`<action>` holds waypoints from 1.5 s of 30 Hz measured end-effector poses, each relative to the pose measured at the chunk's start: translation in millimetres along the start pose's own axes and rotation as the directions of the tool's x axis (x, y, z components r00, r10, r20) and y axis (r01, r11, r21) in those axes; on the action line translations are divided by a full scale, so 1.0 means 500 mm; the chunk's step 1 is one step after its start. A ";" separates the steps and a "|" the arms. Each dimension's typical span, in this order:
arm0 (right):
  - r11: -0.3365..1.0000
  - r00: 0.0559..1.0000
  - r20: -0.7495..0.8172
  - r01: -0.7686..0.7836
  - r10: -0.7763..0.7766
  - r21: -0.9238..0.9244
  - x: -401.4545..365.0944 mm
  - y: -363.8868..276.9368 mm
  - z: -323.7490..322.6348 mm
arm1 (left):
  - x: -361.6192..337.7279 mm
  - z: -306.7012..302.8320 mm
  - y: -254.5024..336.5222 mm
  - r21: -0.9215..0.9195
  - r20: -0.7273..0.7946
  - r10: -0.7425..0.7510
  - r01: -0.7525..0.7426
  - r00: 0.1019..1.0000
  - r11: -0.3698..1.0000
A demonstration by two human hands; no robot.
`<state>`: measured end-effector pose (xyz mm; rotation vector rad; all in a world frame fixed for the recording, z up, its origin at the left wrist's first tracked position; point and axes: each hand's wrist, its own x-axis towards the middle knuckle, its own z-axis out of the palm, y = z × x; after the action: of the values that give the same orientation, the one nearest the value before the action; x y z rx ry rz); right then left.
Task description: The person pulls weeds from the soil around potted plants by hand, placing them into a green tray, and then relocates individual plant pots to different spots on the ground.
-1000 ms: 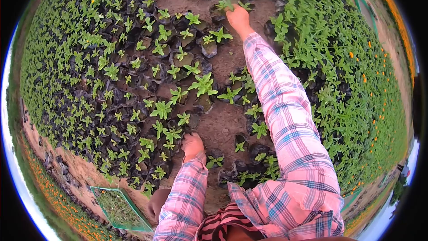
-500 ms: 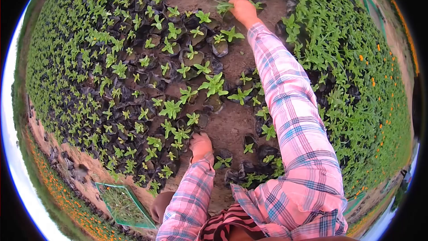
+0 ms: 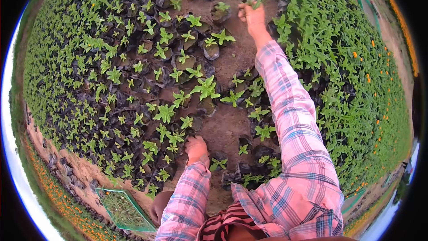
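Observation:
My right hand (image 3: 254, 17) is at the far end of the bare soil strip, closed round a small bunch of green grass blades (image 3: 259, 1). Just left of it stands a seedling in a black plastic bag (image 3: 220, 13). My left hand (image 3: 196, 148) rests low on the soil, beside the near edge of the bagged seedlings (image 3: 178, 138). Its fingers are partly spread against the ground and bag edge, with nothing visible in them. A larger leafy seedling (image 3: 206, 88) grows between the two hands.
Dense rows of bagged seedlings (image 3: 89, 80) fill the left, and taller green plants (image 3: 321, 40) the right. Bare soil (image 3: 225, 127) runs between them. A green-framed net tray (image 3: 125, 209) holding cut grass lies at lower left. Orange flowers (image 3: 368, 78) dot the right side.
My right hand has moved slightly right and turned, carrying the grass away from the bagged seedling on its left. My left hand stays low on the soil. The view has shifted a little.

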<state>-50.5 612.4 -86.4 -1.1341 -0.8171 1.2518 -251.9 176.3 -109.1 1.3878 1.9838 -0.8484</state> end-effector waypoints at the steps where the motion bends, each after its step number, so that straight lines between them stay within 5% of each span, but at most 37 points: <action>1: 0.982 0.995 -0.079 0.050 -0.065 -0.181 -0.003 -0.005 -0.016 | 0.001 0.002 -0.001 -0.002 0.004 0.004 -0.004 1.000 1.000; 2: 0.981 0.995 -0.079 0.052 -0.068 -0.186 0.000 0.000 -0.033 | 0.006 0.005 -0.004 -0.015 0.010 0.007 -0.007 1.000 1.000; 4: 0.602 0.937 0.051 0.264 -0.347 -0.753 0.006 0.027 -0.065 | 0.008 0.005 -0.003 -0.026 0.015 0.014 -0.013 1.000 1.000; 5: 0.462 0.896 0.136 0.343 -0.423 -0.818 -0.024 0.008 -0.057 | 0.006 0.003 -0.001 -0.022 0.007 0.003 -0.003 1.000 1.000; 6: 0.462 0.897 0.134 0.340 -0.422 -0.819 -0.022 0.017 -0.064 | 0.003 0.002 0.001 -0.017 -0.001 -0.008 0.008 1.000 1.000; 9: 0.204 0.871 0.356 0.437 -0.338 -0.876 -0.023 0.032 -0.070 | -0.002 -0.005 -0.001 -0.001 0.013 0.002 -0.002 1.000 1.000; 13: 0.266 0.867 0.329 0.441 -0.374 -0.857 -0.038 0.056 -0.048 | 0.007 0.000 -0.001 -0.010 0.024 -0.072 0.072 0.997 0.997; 16: 0.329 0.846 0.386 0.506 -0.368 -0.797 -0.094 0.061 -0.023 | 0.010 0.025 -0.005 0.030 -0.076 0.037 -0.034 0.996 0.999; 18: 0.367 0.887 0.351 0.446 -0.299 -0.816 -0.122 0.059 -0.012 | 0.052 0.088 -0.008 -0.106 -0.349 -0.153 0.123 0.925 0.987; 20: 0.443 0.859 0.357 0.499 -0.367 -0.744 -0.120 0.061 -0.021 | 0.024 0.078 -0.002 0.088 -0.541 0.001 0.055 0.841 0.995; 22: 0.486 0.913 0.234 0.379 -0.333 -0.788 -0.129 0.036 -0.025 | 0.051 0.113 -0.010 -0.023 -0.447 -0.060 0.055 0.893 0.998; 23: 0.538 0.927 0.217 0.357 -0.308 -0.763 -0.141 0.007 -0.025 | 0.017 0.038 0.006 0.017 -0.159 -0.095 0.099 0.983 0.995; 24: 0.530 0.927 0.224 0.357 -0.300 -0.769 -0.164 -0.043 -0.022 | 0.025 0.044 0.009 0.008 -0.148 -0.092 0.095 0.985 0.995; 25: 0.876 0.979 0.192 0.148 -0.065 -0.458 -0.206 -0.106 -0.019 | 0.033 0.053 0.003 -0.019 -0.154 -0.090 0.088 0.984 0.996; 27: 0.945 0.999 0.051 0.036 -0.020 -0.326 -0.207 -0.070 -0.007 | 0.019 0.043 -0.001 0.013 -0.223 -0.041 0.045 0.974 0.999; 30: 0.936 0.996 0.077 -0.010 0.039 -0.352 -0.225 -0.084 -0.006 | 0.018 0.055 -0.001 0.020 -0.334 -0.029 0.038 0.942 0.999; 34: 0.902 0.995 0.071 -0.038 0.075 -0.430 -0.259 -0.099 0.049 | 0.042 0.098 0.010 -0.087 -0.675 -0.152 0.127 0.722 0.988; 36: 0.748 0.978 0.176 0.036 0.108 -0.663 -0.244 -0.077 0.096 | 0.048 0.101 0.020 -0.144 -0.754 -0.232 0.189 0.614 0.971; 41: 0.428 0.888 0.426 0.457 -0.172 -0.780 -0.231 -0.080 0.259 | 0.096 0.126 0.027 -0.321 -0.541 -0.310 0.149 0.782 0.935; 42: 0.756 0.929 0.368 0.207 0.048 -0.621 -0.253 -0.099 0.279 | 0.076 0.111 0.021 -0.330 -0.532 -0.322 0.158 0.783 0.931; 43: 0.912 0.879 0.377 -0.136 0.290 -0.386 -0.280 -0.109 0.303 | 0.057 0.099 0.016 -0.205 -0.557 -0.177 0.072 0.811 0.976; 44: 0.924 0.867 0.388 -0.186 0.314 -0.333 -0.320 -0.111 0.316 | 0.040 0.087 0.011 -0.083 -0.556 -0.037 -0.011 0.830 0.996; 45: 0.913 0.861 0.375 -0.212 0.343 -0.349 -0.360 -0.117 0.325 | 0.036 0.085 0.013 -0.095 -0.587 -0.064 0.010 0.807 0.995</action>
<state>-217.4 471.6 34.1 -1.2682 -1.2369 1.7041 -247.4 156.2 -150.8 1.7101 2.4753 -0.3447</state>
